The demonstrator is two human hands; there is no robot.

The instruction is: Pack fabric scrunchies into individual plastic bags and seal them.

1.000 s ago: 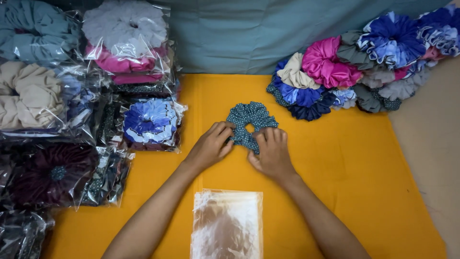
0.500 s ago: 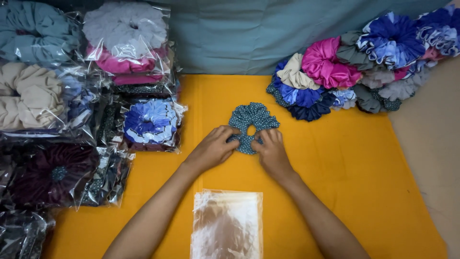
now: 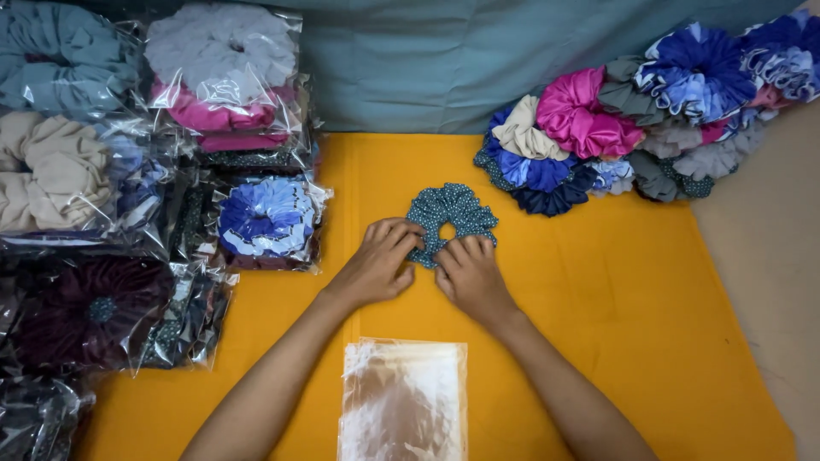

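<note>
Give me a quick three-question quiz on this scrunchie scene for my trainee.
1. True or false: both hands touch the teal dotted scrunchie on the yellow cloth.
2. What lies nearest the camera, between the forearms?
A. a pink scrunchie
B. a stack of clear bags
C. a pair of scissors
3. On which side of the picture is the loose scrunchie pile?

Key:
1. True: the left hand and right hand both rest fingers on its near edge.
2. B, the clear bags.
3. The right side: the loose pile; the bagged scrunchies are on the left.
</note>
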